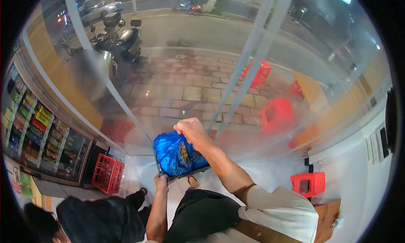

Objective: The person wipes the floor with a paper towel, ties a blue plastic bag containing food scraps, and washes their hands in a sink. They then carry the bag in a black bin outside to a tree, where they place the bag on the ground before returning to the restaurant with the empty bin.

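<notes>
A blue plastic bag (168,152) bulges out of a dark bin (188,174), with brownish contents showing through a gap or thin patch in its side. My right hand (190,129) is closed over the bag's gathered top, fingers pinched together. At the near left corner, my left hand (161,182) grips the rim of the bin; part of its fingers is hidden behind the edge. The bin is held in front of my body above the pale floor.
Clear plastic curtain strips (249,61) hang ahead, before a brick pavement with a parked scooter (122,40). A red crate (108,174) and a drinks fridge (40,129) stand left. Another person (97,220) is close at lower left. A red stool (308,184) is right.
</notes>
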A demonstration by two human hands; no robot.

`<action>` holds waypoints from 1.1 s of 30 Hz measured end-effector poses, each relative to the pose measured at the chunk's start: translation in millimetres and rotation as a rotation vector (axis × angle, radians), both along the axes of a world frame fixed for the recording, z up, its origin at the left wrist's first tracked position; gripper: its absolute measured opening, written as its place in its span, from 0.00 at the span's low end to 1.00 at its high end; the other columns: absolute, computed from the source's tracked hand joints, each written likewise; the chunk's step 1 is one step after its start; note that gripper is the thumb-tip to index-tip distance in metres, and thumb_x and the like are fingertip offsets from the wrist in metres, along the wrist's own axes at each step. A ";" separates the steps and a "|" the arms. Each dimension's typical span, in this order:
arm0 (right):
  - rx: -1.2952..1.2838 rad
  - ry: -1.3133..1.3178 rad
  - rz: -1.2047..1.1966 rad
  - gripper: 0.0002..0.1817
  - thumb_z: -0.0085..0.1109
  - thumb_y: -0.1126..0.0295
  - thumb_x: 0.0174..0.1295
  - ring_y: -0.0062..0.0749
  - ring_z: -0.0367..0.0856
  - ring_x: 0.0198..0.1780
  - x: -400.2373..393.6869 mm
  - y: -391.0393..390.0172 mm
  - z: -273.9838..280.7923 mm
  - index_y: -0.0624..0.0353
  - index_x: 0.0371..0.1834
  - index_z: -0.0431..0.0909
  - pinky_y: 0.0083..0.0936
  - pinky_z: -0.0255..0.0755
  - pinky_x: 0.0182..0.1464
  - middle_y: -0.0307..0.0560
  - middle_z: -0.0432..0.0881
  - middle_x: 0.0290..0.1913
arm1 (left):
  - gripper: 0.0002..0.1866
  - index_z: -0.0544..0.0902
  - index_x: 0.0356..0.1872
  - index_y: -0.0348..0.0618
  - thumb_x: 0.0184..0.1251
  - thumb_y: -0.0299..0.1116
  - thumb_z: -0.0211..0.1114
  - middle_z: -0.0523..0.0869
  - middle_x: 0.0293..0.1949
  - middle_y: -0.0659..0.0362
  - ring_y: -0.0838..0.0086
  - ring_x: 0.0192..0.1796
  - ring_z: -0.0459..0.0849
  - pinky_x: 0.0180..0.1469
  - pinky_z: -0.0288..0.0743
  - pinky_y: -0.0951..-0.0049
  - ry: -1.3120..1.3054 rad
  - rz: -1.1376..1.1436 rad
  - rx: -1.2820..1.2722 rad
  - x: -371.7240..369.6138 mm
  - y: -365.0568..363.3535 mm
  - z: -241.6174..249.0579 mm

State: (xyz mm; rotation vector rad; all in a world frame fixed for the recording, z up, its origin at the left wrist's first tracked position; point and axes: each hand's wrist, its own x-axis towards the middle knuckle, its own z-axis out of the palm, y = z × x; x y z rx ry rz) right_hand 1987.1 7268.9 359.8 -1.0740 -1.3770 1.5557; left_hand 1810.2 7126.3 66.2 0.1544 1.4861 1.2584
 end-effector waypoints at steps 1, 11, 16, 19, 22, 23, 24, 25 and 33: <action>0.001 -0.004 0.003 0.15 0.58 0.64 0.54 0.14 0.57 0.16 -1.8 33.6 -0.5 0.57 0.14 0.72 0.21 0.46 0.18 0.30 0.65 0.14 | 0.18 0.74 0.47 0.28 0.51 0.14 0.49 0.83 0.38 0.47 0.56 0.33 0.87 0.30 0.90 0.58 -0.015 0.008 0.009 3.1 33.5 0.4; -0.077 -0.124 0.055 0.14 0.58 0.66 0.53 0.15 0.53 0.14 8.9 286.4 13.0 0.56 0.13 0.72 0.22 0.41 0.17 0.30 0.61 0.12 | 0.18 0.73 0.47 0.30 0.52 0.15 0.50 0.81 0.40 0.49 0.57 0.38 0.86 0.34 0.90 0.56 -0.081 0.139 0.006 47.2 256.6 0.6; -0.166 -0.106 0.073 0.14 0.59 0.65 0.51 0.16 0.53 0.15 48.5 399.6 19.6 0.55 0.11 0.70 0.24 0.42 0.17 0.30 0.60 0.13 | 0.22 0.70 0.51 0.37 0.52 0.14 0.51 0.79 0.42 0.50 0.58 0.39 0.85 0.31 0.89 0.58 -0.064 0.250 0.090 84.3 369.0 37.2; -0.158 -0.054 0.039 0.13 0.59 0.65 0.51 0.18 0.55 0.13 87.0 456.0 14.5 0.56 0.13 0.70 0.24 0.46 0.17 0.33 0.63 0.13 | 0.28 0.66 0.59 0.45 0.53 0.14 0.50 0.78 0.49 0.52 0.58 0.43 0.84 0.34 0.89 0.55 -0.012 0.225 0.043 109.7 424.5 21.9; -0.175 -0.050 0.006 0.12 0.59 0.67 0.48 0.21 0.60 0.14 132.4 527.1 11.2 0.58 0.13 0.71 0.26 0.52 0.18 0.34 0.66 0.13 | 0.27 0.69 0.58 0.45 0.54 0.15 0.51 0.79 0.47 0.55 0.62 0.42 0.83 0.32 0.88 0.61 -0.019 0.278 0.050 153.6 495.2 22.9; -0.143 -0.021 -0.003 0.12 0.60 0.66 0.49 0.19 0.59 0.14 143.4 551.0 12.9 0.57 0.14 0.72 0.24 0.50 0.17 0.33 0.66 0.13 | 0.27 0.69 0.58 0.45 0.54 0.15 0.51 0.79 0.47 0.55 0.63 0.42 0.83 0.32 0.87 0.61 0.001 0.236 0.083 166.1 515.4 16.7; -0.101 0.013 -0.006 0.11 0.60 0.66 0.51 0.17 0.58 0.14 122.5 579.5 15.4 0.56 0.14 0.73 0.23 0.48 0.16 0.32 0.65 0.13 | 0.27 0.70 0.58 0.45 0.54 0.15 0.51 0.79 0.47 0.55 0.64 0.42 0.83 0.32 0.86 0.62 0.027 0.201 0.127 146.7 540.8 7.3; -0.059 0.056 -0.013 0.11 0.60 0.66 0.52 0.15 0.57 0.14 121.4 608.8 15.4 0.55 0.15 0.75 0.21 0.45 0.16 0.31 0.65 0.13 | 0.27 0.71 0.58 0.45 0.54 0.15 0.51 0.79 0.47 0.56 0.64 0.43 0.83 0.33 0.86 0.63 0.062 0.161 0.172 143.4 566.8 -2.5; 0.080 -0.057 0.124 0.11 0.59 0.67 0.53 0.19 0.71 0.22 161.6 795.6 9.1 0.62 0.19 0.80 0.25 0.63 0.26 0.39 0.78 0.18 | 0.22 0.73 0.55 0.41 0.58 0.16 0.50 0.79 0.49 0.50 0.58 0.40 0.84 0.37 0.87 0.56 -0.190 0.359 0.046 264.1 751.0 56.9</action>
